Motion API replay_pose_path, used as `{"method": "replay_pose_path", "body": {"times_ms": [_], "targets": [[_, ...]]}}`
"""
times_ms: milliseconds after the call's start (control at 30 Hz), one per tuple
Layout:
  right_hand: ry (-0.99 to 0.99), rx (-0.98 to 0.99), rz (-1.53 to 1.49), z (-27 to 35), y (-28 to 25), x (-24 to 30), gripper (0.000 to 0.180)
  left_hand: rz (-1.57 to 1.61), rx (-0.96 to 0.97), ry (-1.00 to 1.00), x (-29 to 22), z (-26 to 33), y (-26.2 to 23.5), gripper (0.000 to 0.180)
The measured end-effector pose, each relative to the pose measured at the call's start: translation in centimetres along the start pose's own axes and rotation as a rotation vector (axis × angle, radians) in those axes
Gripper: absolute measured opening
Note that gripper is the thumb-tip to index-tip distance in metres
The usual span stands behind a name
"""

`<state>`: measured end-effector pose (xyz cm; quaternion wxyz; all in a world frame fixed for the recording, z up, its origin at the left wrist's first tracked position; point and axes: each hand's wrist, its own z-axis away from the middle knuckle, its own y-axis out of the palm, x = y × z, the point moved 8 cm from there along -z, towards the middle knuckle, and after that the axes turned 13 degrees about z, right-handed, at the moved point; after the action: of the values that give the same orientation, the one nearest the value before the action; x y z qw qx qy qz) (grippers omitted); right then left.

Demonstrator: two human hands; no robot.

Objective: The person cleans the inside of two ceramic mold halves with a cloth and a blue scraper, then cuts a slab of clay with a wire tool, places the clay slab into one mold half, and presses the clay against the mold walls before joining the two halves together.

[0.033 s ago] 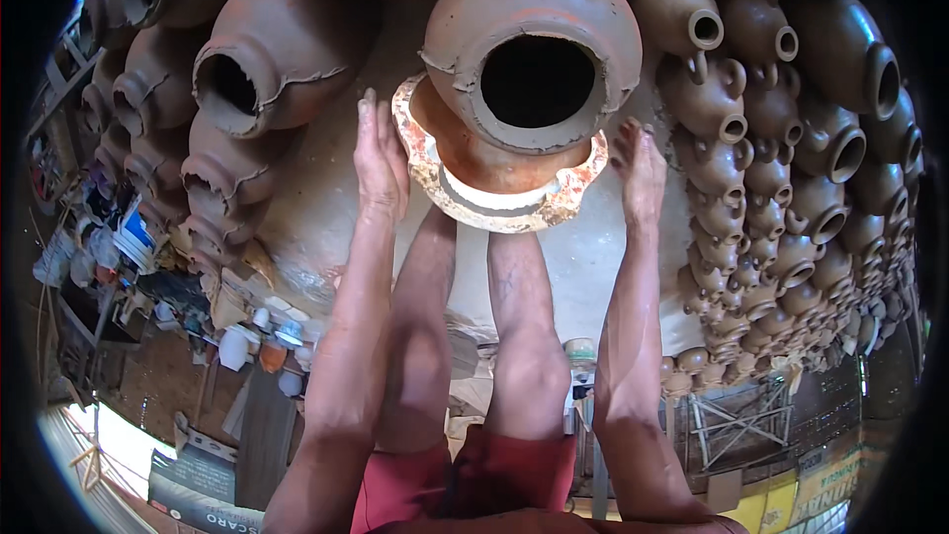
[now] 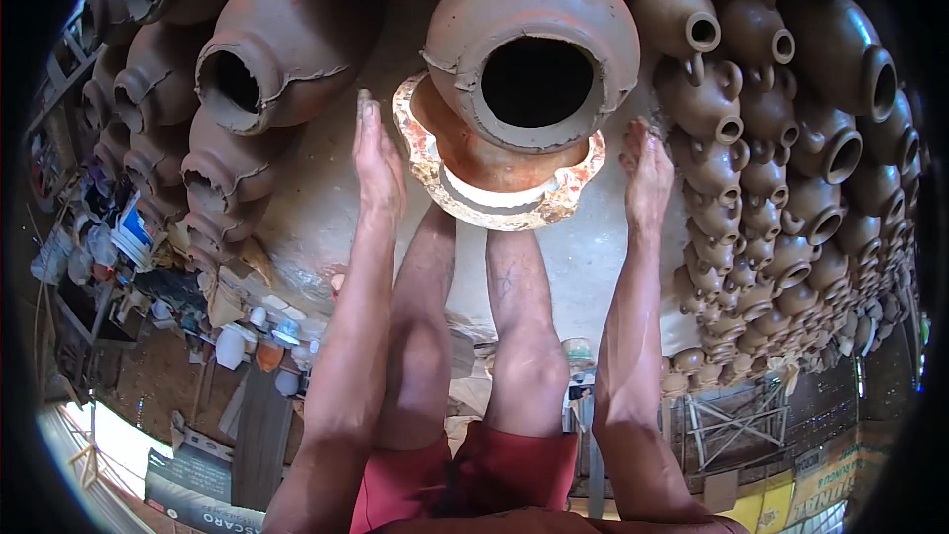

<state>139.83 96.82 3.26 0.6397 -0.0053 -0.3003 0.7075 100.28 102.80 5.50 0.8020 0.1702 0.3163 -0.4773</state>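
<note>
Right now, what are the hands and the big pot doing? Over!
Left hand, right hand: open, either side of the big pot, not touching. Pot over a pale-rimmed bowl, mouth facing camera. Other clay pots crowd both sides, outside the hands.

Red shorts end above the bare knees, and faint lines mark the right shin.

You have a smooth, matt clay pot over a bowl whose rim looks rough and blotchy, while the large clay jar at far right looks glossy and your shorts are matt cloth.
</note>
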Motion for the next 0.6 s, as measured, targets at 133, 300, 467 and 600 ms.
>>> {"method": "replay_pose_path", "body": {"times_ms": [133, 300, 467, 600], "targets": [[-0.324, -0.149, 0.022, 4.0, -3.3, 9.9, 0.050, 0.144, 0.020, 0.190, -6.2, 5.6, 4.7, 0.069], [-0.614, -0.108, 0.222, 6.4, -1.6, 17.9, 0.048, 0.358, 0.009, -0.138, -5.9, 10.2, 11.2, 0.068], [-0.770, -0.139, 0.518, 6.7, 0.2, 20.9, 0.051, 0.407, -0.065, -0.372, -2.8, 10.8, 12.1, 0.078], [-0.810, -0.173, 0.569, 6.6, 0.9, 20.5, 0.054, 0.496, 0.059, -0.372, -2.1, 10.6, 13.6, 0.075]]}}
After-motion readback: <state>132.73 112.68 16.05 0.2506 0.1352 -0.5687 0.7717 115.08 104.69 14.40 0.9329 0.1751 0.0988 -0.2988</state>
